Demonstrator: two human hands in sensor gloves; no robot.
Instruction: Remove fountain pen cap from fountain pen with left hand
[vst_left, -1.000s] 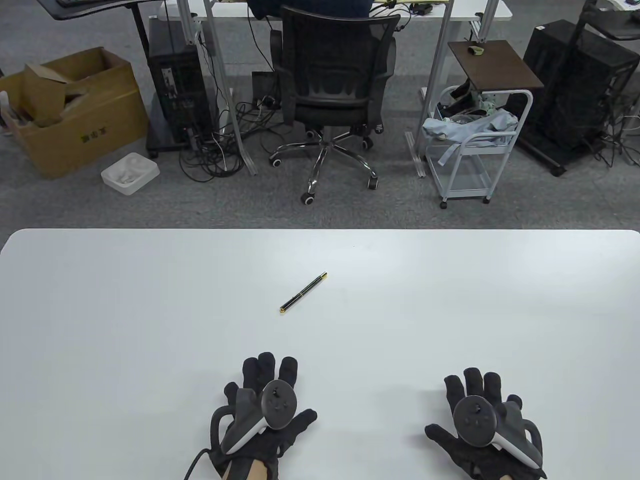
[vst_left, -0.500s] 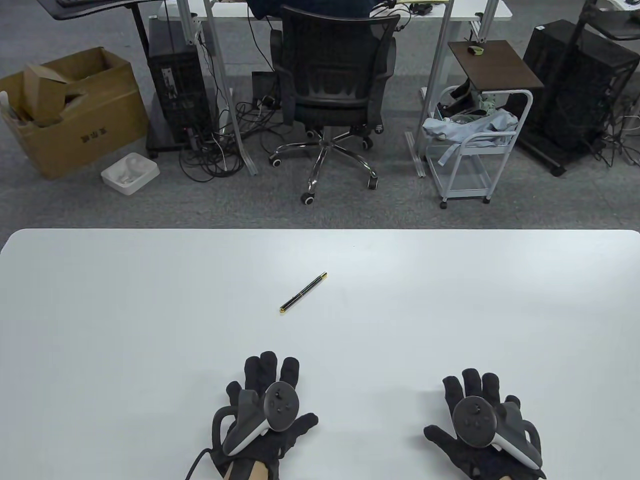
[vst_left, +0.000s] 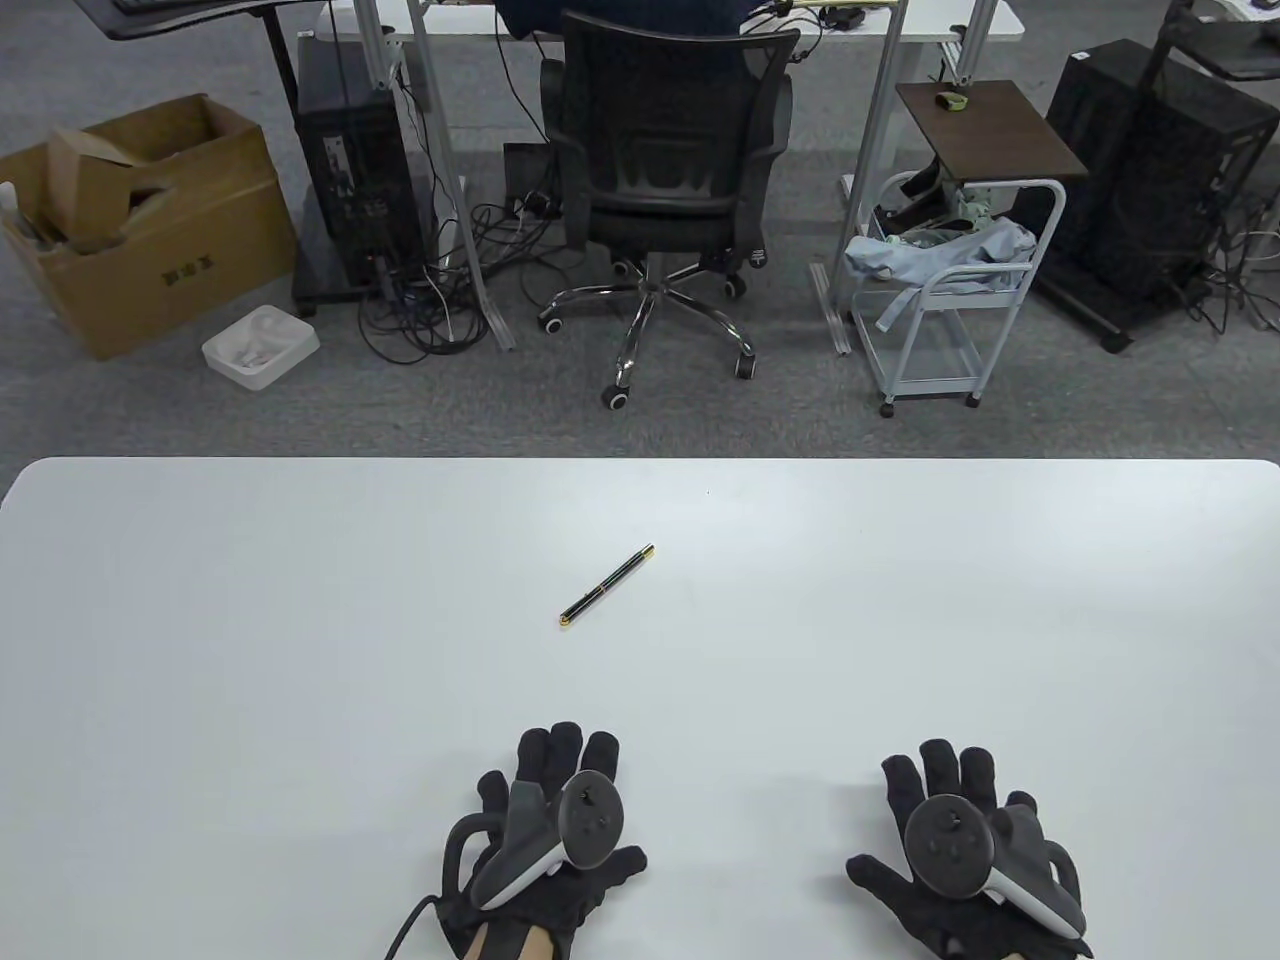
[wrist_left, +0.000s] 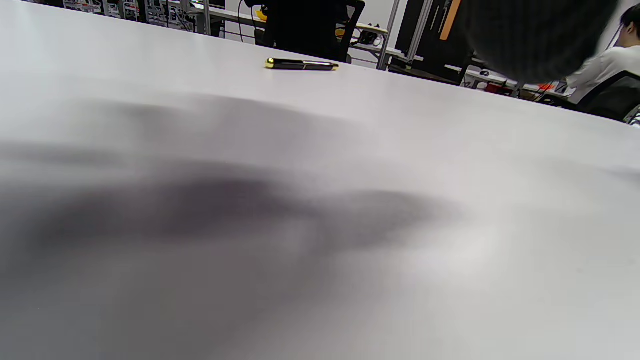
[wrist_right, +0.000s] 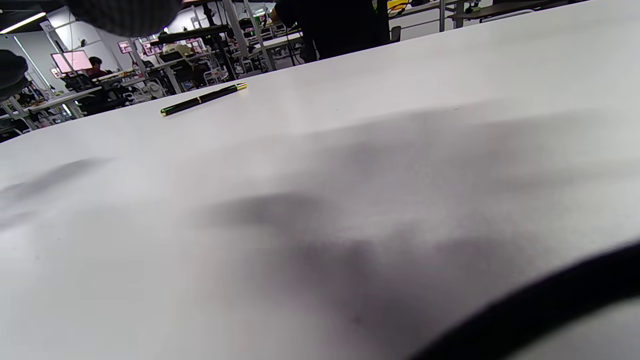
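Note:
A black fountain pen (vst_left: 607, 585) with gold ends and its cap on lies slanted near the middle of the white table (vst_left: 200, 620). It also shows in the left wrist view (wrist_left: 301, 64) and the right wrist view (wrist_right: 203, 99). My left hand (vst_left: 555, 800) lies flat, fingers spread, near the table's front edge, well short of the pen and empty. My right hand (vst_left: 950, 800) lies flat at the front right, also empty.
Beyond the table's far edge stand an office chair (vst_left: 670, 170), a white cart (vst_left: 950, 290) and a cardboard box (vst_left: 140, 220) on the floor.
My left hand has shifted a little to the right and toward the front edge. The right hand and the pen have not moved.

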